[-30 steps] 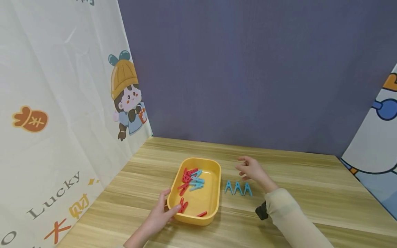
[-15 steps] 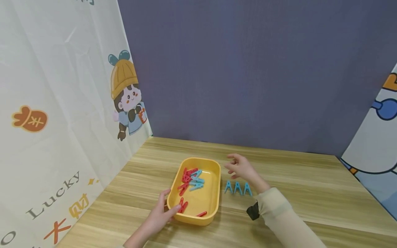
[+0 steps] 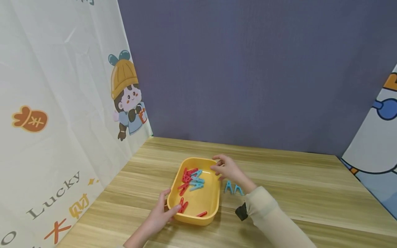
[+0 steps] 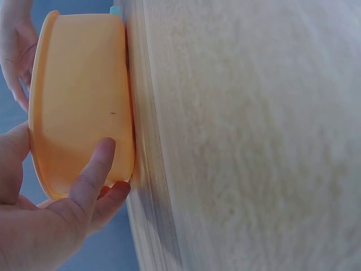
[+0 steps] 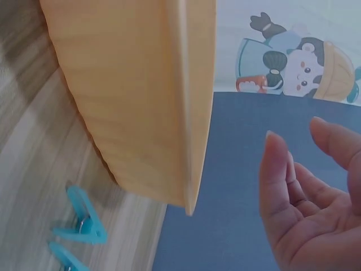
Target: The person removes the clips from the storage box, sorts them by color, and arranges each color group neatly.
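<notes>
A yellow plastic tub (image 3: 201, 220) stands on the table, with red clothespins (image 3: 184, 188) and light blue clothespins (image 3: 197, 179) inside. My left hand (image 3: 159, 215) grips its near left corner, thumb over the rim; in the left wrist view the fingers (image 4: 93, 175) lie along the outer wall. My right hand (image 3: 227, 169) hovers by the far right corner of the tub. In the right wrist view that hand (image 5: 316, 209) holds nothing, thumb and index finger apart. Blue clothespins (image 3: 228, 187) stand on the table right of the tub, partly covered by my right forearm.
The wooden table (image 3: 310, 193) ends against a dark blue panel (image 3: 232, 75) at the back. A white printed sheet (image 3: 62, 103) hangs along the left side, and another printed sheet (image 3: 366, 141) is at the right. A black piece (image 3: 241, 212) hangs below the right sleeve.
My right hand has moved left from above the row of blue clothespins to the tub's far right corner, its forearm now covering one clothespin. My left hand and the tub have stayed put.
</notes>
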### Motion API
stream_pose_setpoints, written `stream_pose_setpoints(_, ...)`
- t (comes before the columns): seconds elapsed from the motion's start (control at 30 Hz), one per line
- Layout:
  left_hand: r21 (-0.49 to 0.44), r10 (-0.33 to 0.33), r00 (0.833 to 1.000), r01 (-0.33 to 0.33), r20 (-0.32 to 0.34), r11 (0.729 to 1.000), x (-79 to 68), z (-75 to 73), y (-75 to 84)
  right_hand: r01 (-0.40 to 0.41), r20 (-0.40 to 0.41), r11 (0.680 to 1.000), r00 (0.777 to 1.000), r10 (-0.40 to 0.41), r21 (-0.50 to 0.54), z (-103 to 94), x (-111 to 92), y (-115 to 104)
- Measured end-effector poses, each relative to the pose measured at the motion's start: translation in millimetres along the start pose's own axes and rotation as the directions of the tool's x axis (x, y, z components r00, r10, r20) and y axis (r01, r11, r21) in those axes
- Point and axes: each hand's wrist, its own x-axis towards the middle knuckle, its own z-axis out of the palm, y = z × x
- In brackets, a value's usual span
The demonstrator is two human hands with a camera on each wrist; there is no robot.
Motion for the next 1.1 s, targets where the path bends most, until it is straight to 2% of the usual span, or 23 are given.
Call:
stream_pose_setpoints(0.27,0.001,0.001,1.0,-0.001,-0.001,1.0,0.7,0.0,-0.5,-0.002,0.022,1.0,1.0,0.003,-0.024,17.4,2.9,1.4)
stream_pose_setpoints(0.73,-0.019,0.017,1.0,-0.017,0.003,1.0,0.6,0.2,-1.9,-0.007,0.128,1.0,0.992,0.01,-0.018,43.1,6.6,10.8)
stream_pose_setpoints(1.1,-0.044,0.035,0.999,-0.034,0.008,0.998,1.1,0.1,-4.8,-0.014,0.172,0.997,0.985,0.027,-0.076,58.3,10.3,19.3)
